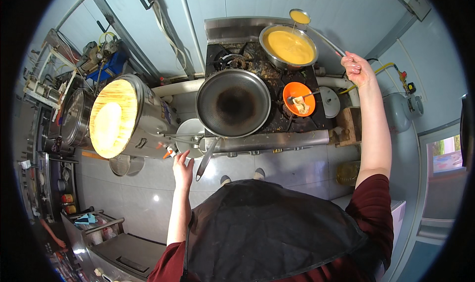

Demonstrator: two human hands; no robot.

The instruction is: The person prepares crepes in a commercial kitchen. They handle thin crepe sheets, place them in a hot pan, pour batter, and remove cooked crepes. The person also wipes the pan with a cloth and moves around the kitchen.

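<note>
My right hand (358, 67) grips the metal handle of a ladle (300, 17) at the right. The ladle's bowl holds yellow batter and hangs above the far edge of a steel mixing bowl (289, 46). A thin stream of batter runs from it into the bowl, which contains much more batter. My left hand (182, 170) is empty, its fingers apart, left of the handle of a frying pan (233, 103). The dark, dimpled pan has no food in it and sits on the gas stove (256, 69). Its handle points toward me.
An orange bowl (299, 99) with a spoon and a crumpled pale item stands right of the pan. At left, a pale round slatted tray (113, 119) tops a steel drum (152, 133) with an orange-handled tap. A white bucket (190, 132) and a gas cylinder (399, 111) are nearby.
</note>
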